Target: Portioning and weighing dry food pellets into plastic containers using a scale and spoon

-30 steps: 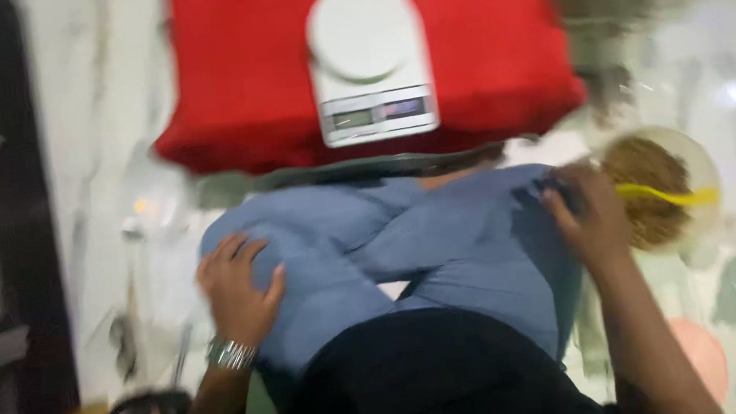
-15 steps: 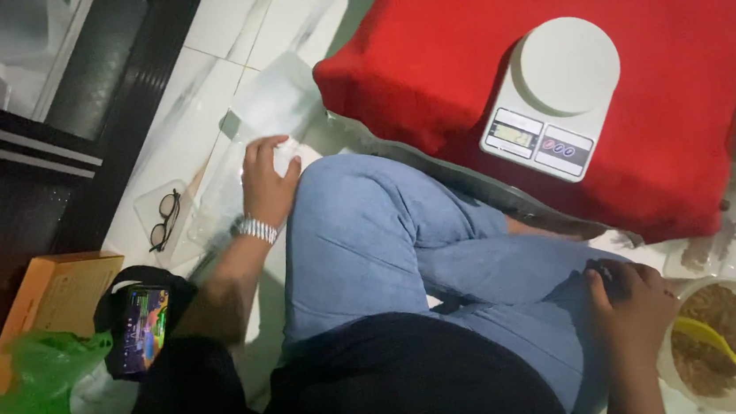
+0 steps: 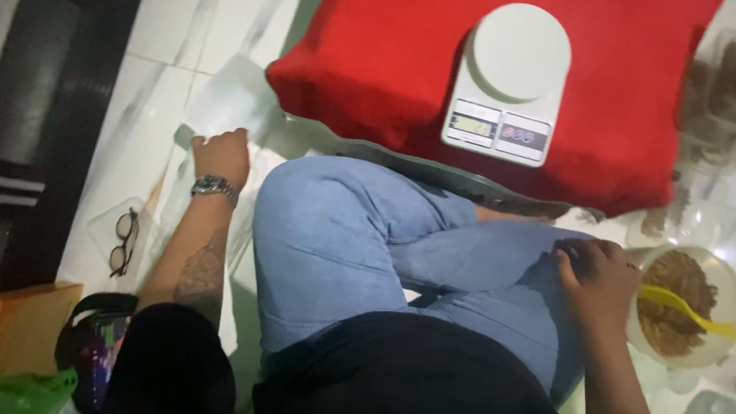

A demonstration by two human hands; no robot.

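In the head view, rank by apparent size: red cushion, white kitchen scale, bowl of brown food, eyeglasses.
1. red cushion
2. white kitchen scale
3. bowl of brown food, though partly hidden by the right hand
4. eyeglasses

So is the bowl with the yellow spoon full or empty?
Not empty: the bowl holds a brown heap, with the yellow spoon lying across it, beside the right hand.

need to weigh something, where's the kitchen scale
In the head view, the white kitchen scale sits on the red cushion, upper right, beyond the person's bent knees.
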